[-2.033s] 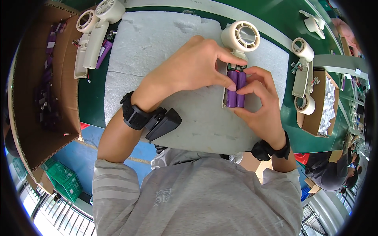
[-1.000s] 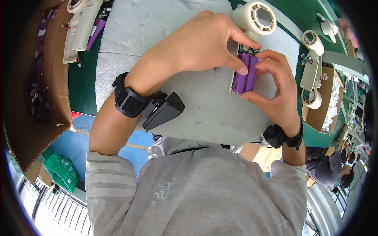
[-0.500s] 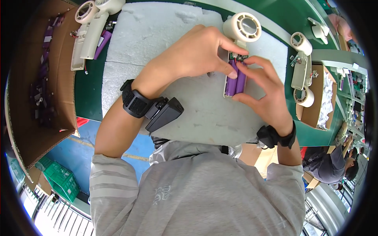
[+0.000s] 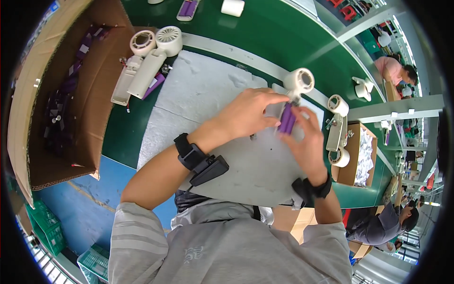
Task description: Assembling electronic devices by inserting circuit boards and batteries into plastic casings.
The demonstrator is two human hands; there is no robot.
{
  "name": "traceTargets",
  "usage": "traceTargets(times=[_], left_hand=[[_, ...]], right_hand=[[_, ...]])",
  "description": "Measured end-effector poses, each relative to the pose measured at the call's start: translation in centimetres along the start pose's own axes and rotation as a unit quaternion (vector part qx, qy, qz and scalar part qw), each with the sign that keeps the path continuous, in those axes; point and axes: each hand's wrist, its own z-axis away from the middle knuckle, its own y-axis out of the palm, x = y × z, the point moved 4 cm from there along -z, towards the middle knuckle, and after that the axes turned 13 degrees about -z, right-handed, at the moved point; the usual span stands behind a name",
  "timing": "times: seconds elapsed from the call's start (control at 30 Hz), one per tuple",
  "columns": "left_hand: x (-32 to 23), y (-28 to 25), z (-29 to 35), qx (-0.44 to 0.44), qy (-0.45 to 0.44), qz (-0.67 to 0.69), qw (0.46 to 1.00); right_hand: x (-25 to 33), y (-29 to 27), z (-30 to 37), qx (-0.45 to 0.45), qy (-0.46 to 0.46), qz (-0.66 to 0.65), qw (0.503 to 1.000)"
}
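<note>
A white handheld fan (image 4: 299,81) lies on the foam-topped work surface, its round head pointing away from me. Its handle is uncovered and shows a pair of purple battery cells (image 4: 287,118), with small parts near the neck blurred. My left hand (image 4: 248,113) grips the handle from the left, index finger at the neck and thumb by the cells. From the right, my right hand (image 4: 308,142) pinches the cells and handle edge between thumb and curled fingers. A black strap with a boxy device (image 4: 208,170) is on my left wrist, and another black strap (image 4: 314,188) on my right.
A deep cardboard box (image 4: 111,75) of purple cells stands at left. Beside it lie more fan bodies (image 4: 146,71). At right are open fan shells (image 4: 336,128) and a carton (image 4: 352,177) with white wrapping. White foam sheet (image 4: 189,90) covers the green bench (image 4: 208,19). Other people sit farther right.
The view has tilted and swung, showing more of the far bench and making everything appear shifted. Both hands stay on the fan, with their fingers only slightly moved.
</note>
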Motion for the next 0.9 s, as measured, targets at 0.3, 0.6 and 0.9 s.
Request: traceTargets(times=[0.3,0.6,0.9], left_hand=[[1.7,-1.9,0.0,-0.15,-0.1,-0.03,0.983],[0.8,-4.4,-0.1,-0.296,-0.144,-0.003,0.944],[1.7,-4.3,0.3,-0.325,-0.166,0.004,0.931]], right_hand=[[2.2,0.1,-12.5,-0.068,-0.031,0.059,0.995],[-3.7,9.0,-30.0,-0.023,-0.115,0.098,0.988],[-3.2,10.4,-31.9,0.034,0.192,-0.058,0.979]])
